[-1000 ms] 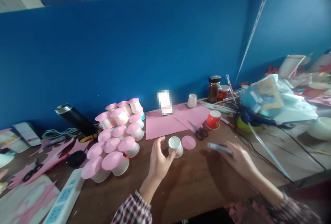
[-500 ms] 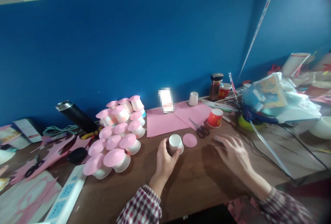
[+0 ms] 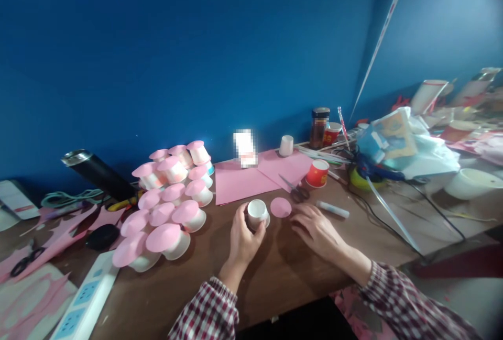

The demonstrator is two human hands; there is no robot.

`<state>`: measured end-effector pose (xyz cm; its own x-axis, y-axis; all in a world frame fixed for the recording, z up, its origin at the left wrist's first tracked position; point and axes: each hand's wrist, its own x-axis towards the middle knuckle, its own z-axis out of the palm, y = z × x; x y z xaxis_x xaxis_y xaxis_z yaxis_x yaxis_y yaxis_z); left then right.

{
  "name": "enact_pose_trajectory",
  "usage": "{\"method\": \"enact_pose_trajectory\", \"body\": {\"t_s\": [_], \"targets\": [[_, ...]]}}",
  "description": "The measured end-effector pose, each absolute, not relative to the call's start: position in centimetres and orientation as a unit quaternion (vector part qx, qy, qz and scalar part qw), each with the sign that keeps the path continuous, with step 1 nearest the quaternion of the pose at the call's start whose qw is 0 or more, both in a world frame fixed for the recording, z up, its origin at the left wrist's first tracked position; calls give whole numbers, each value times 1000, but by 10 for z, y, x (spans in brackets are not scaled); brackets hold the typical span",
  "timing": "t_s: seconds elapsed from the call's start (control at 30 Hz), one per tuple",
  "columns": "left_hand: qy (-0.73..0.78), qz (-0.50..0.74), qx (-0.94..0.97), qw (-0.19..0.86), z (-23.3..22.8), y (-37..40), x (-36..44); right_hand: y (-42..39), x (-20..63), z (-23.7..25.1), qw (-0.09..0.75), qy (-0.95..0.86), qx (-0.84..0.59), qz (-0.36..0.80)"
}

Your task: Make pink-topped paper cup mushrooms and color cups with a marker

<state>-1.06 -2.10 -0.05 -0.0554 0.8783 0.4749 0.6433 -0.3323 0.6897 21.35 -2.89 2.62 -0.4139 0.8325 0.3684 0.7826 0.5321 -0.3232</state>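
A deep blue wall stands behind the brown wooden tabletop I am looking down on from the head camera, the only view I have.

Near the middle of the tabletop my left hand is wrapped around a small white cup, fingers curled on its side and thumb on the near side; the cup stands mouth up on the wood. Just right of it lies a pink paper disc, flat on the table. My right hand rests palm down with fingers spread and loose, gripping nothing, its fingertips close to the disc; I cannot tell whether they touch it.

A white glue stick lies a little beyond the right hand. Scissors lie on the edge of pink paper sheets toward the far edge, with a red cup beside them and a dark jar against the wall.

Toward the left, a pile of white cups capped with pink discs is stacked up. A black flask lies behind it, and a white power strip sits at the near left corner. A heap of plastic bags fills the far right.
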Motion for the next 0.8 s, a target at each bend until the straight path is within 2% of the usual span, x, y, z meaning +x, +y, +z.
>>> {"method": "enact_pose_trajectory", "body": {"t_s": [0.2,0.47,0.6,0.7,0.8], "targets": [[560,458,681,115,0,-21,-10,-14,206,28,253,-826,-503,26],[567,473,634,229,6,-26,-12,-24,207,23,239,-839,-485,63],[535,559,581,255,9,-24,-17,-35,222,26,260,-836,-472,102],[562,623,487,242,20,-33,-20,-37,228,24,244,-831,-495,74],[567,595,516,242,36,-60,-17,-35,225,17,223,-830,-509,33]]}}
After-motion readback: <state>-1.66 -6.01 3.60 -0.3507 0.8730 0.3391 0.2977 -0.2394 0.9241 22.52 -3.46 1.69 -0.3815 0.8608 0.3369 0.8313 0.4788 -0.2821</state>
